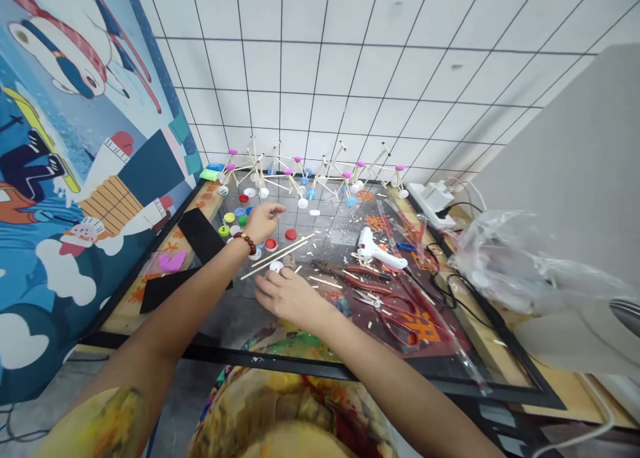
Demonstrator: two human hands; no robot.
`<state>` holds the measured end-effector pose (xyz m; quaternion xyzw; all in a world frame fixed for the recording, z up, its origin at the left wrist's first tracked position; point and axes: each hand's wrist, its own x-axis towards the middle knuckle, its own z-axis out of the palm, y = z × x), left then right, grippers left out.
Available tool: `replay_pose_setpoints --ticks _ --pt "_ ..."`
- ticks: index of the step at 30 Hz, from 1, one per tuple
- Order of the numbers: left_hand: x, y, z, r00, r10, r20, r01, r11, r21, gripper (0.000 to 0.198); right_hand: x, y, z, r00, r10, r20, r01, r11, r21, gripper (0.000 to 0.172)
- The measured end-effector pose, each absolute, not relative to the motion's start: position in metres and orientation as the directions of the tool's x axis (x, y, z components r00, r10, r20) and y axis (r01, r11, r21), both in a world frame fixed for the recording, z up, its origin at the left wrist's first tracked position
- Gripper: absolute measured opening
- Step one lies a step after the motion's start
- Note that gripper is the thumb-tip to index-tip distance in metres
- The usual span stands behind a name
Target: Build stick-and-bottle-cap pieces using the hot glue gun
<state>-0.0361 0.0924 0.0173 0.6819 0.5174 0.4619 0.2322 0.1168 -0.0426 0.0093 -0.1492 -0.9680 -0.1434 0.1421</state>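
Observation:
My left hand is above the table, palm down, fingers stretched to the right and holding nothing. Below it and to its left lie several coloured bottle caps, among them a yellow cap and a red cap. Closer to the front edge, my right hand is low over the tabletop with its fingers curled. A white bottle cap shows at its thumb and index finger, apparently pinched there. Just beyond that cap, thin wooden sticks lie slanted on the glass.
Stick figures with pink and white caps stand along the back wall. To the right are a white glue gun, red-handled pliers, scissors, a cord and clear plastic bags. Black sheets and pink clay lie left.

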Motion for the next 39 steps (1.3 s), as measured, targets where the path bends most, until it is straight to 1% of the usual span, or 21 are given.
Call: replay_pose_setpoints --ticks 5,10,13,15,16,18,20,21,22,24,25,26,27,28,29,30,32,33,34,36,39 --pt "-0.009 0.118 0.017 0.2 0.901 0.384 0.631 -0.418 0.653 0.031 0.122 -0.042 -0.001 -0.909 0.242 0.338 0.323 0.923 0.208 0.017" --pt "0.033 0.133 0.019 0.409 0.848 0.336 0.681 -0.529 0.506 0.046 0.133 -0.04 0.006 -0.849 0.258 0.462 0.357 0.924 0.139 0.015" --pt "0.05 0.145 0.015 0.493 0.825 0.277 0.687 -0.564 0.459 0.051 0.149 -0.032 0.01 -0.771 0.306 0.559 0.414 0.907 0.074 0.023" --pt "0.056 0.152 0.01 0.52 0.82 0.24 0.688 -0.568 0.451 0.047 0.158 -0.026 0.013 -0.749 0.356 0.558 0.459 0.887 0.05 0.027" --pt "0.057 0.154 0.008 0.525 0.82 0.227 0.688 -0.566 0.454 0.043 0.162 -0.024 0.014 -0.762 0.379 0.526 0.47 0.882 0.046 0.027" --pt "0.056 0.158 0.005 0.518 0.825 0.226 0.681 -0.558 0.474 0.034 0.165 -0.022 0.015 -0.82 0.404 0.406 0.458 0.888 0.039 0.02" --pt "0.052 0.157 0.005 0.483 0.834 0.266 0.663 -0.547 0.511 0.029 0.167 -0.021 0.019 -0.867 0.394 0.303 0.419 0.908 0.019 0.017" --pt "0.049 0.156 0.007 0.453 0.84 0.298 0.649 -0.54 0.535 0.029 0.17 -0.02 0.021 -0.868 0.397 0.299 0.418 0.909 0.008 0.019" --pt "0.045 0.153 0.009 0.412 0.847 0.336 0.635 -0.531 0.561 0.03 0.175 -0.019 0.025 -0.847 0.419 0.328 0.442 0.897 -0.005 0.022" --pt "0.034 0.143 0.017 0.293 0.862 0.412 0.603 -0.502 0.62 0.031 0.195 -0.014 0.033 -0.704 0.548 0.451 0.593 0.804 -0.051 0.03" --pt "0.029 0.136 0.022 0.226 0.873 0.433 0.574 -0.478 0.665 0.031 0.208 -0.011 0.037 -0.576 0.647 0.499 0.705 0.703 -0.098 0.032" --pt "0.024 0.128 0.026 0.152 0.886 0.438 0.519 -0.449 0.727 0.032 0.224 -0.006 0.041 -0.399 0.758 0.516 0.825 0.542 -0.158 0.035" --pt "0.02 0.119 0.031 0.051 0.915 0.399 0.379 -0.387 0.841 0.035 0.239 -0.001 0.044 -0.246 0.84 0.484 0.908 0.374 -0.187 0.036" --pt "0.017 0.11 0.036 -0.006 0.943 0.332 0.253 -0.32 0.913 0.039 0.254 0.004 0.047 -0.113 0.898 0.426 0.962 0.207 -0.18 0.037" --pt "0.015 0.101 0.039 -0.042 0.958 0.284 0.167 -0.273 0.947 0.044 0.266 0.008 0.048 -0.027 0.938 0.346 0.986 0.081 -0.143 0.038" --pt "0.014 0.092 0.042 -0.06 0.964 0.26 0.113 -0.252 0.961 0.047 0.276 0.011 0.048 0.015 0.97 0.241 0.995 0.009 -0.1 0.037" --pt "0.014 0.077 0.042 -0.076 0.963 0.257 0.051 -0.254 0.966 0.049 0.287 0.016 0.045 0.037 0.997 0.07 0.999 -0.034 -0.043 0.036" --pt "0.015 0.071 0.04 -0.079 0.958 0.274 0.038 -0.272 0.962 0.048 0.288 0.017 0.041 0.027 0.999 0.03 0.999 -0.027 -0.028 0.036" --pt "0.016 0.065 0.037 -0.076 0.953 0.293 0.039 -0.291 0.956 0.048 0.288 0.018 0.037 0.015 1.0 0.024 1.0 -0.014 -0.018 0.037" --pt "0.018 0.058 0.029 -0.065 0.947 0.314 0.044 -0.312 0.949 0.048 0.287 0.019 0.028 -0.005 0.997 0.074 1.0 0.004 0.005 0.039" --pt "0.02 0.051 0.014 -0.064 0.955 0.289 0.034 -0.287 0.957 0.046 0.286 0.022 0.017 -0.015 0.992 0.126 1.0 0.012 0.027 0.042"
